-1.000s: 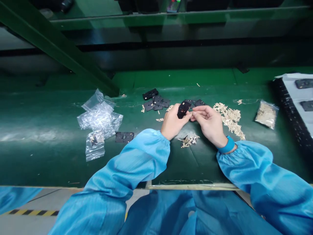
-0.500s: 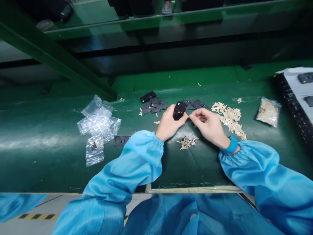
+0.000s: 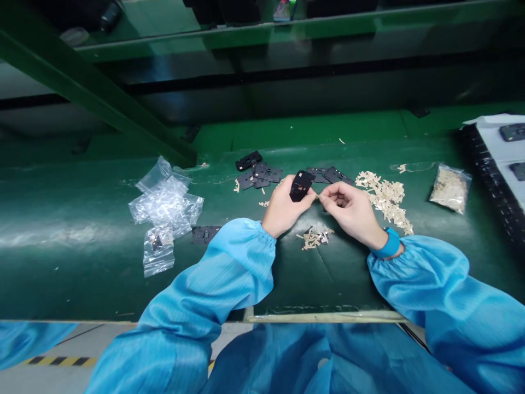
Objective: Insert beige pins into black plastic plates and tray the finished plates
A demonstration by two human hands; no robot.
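My left hand (image 3: 282, 209) grips a small black flat part (image 3: 301, 185), held upright above the green work surface (image 3: 82, 235). My right hand (image 3: 353, 213) is beside it, fingers pinched together at the part's right edge on something tiny I cannot make out. Both arms wear blue sleeves; a blue band (image 3: 389, 244) circles the right wrist. Below the hands lies a small heap of tan strips (image 3: 315, 237).
More black parts (image 3: 257, 174) lie behind the hands, one (image 3: 205, 234) by my left sleeve. Tan scraps (image 3: 385, 198) spread to the right, next to a filled bag (image 3: 449, 189). Clear empty bags (image 3: 164, 203) sit left. A tray (image 3: 492, 180) with parts is far right.
The left hand tilted the black part more upright and lifted it slightly. The right hand's fingers closed into a pinch beside it. The view shifted a little.
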